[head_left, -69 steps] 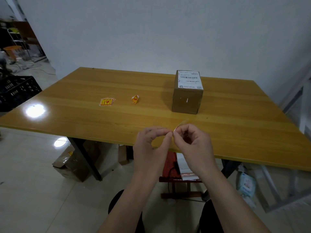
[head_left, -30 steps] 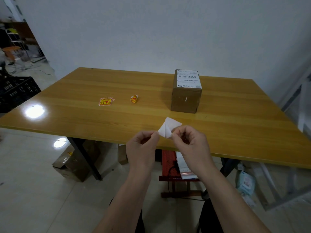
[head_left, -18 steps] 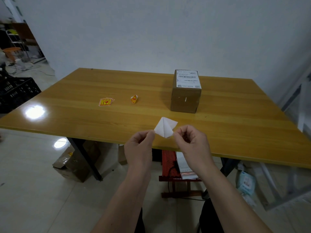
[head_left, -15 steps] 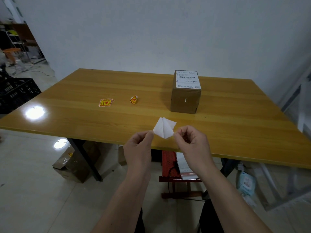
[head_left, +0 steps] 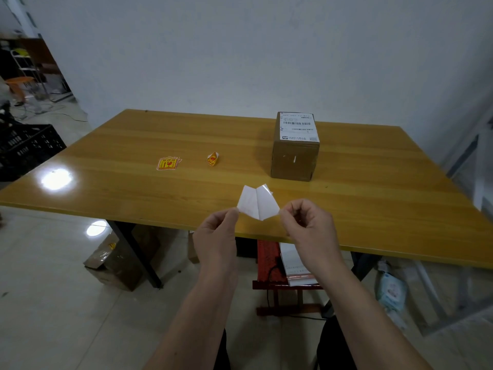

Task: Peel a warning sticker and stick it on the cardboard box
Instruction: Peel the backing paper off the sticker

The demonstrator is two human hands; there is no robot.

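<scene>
Head view: both hands [head_left: 262, 233] pinch a half-peeled sticker [head_left: 257, 202], printed face hidden.

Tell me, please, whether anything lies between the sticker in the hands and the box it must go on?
Nothing visible does. The sticker is pinched between the left hand and right hand above the table's near edge; only bare tabletop lies between it and the box. The spare stickers and crumpled piece sit off to the left.

Wooden table [head_left: 373, 198], black crate [head_left: 24, 148] far left, red stool [head_left: 277, 284] underneath — white wall [head_left: 240, 49]
</scene>
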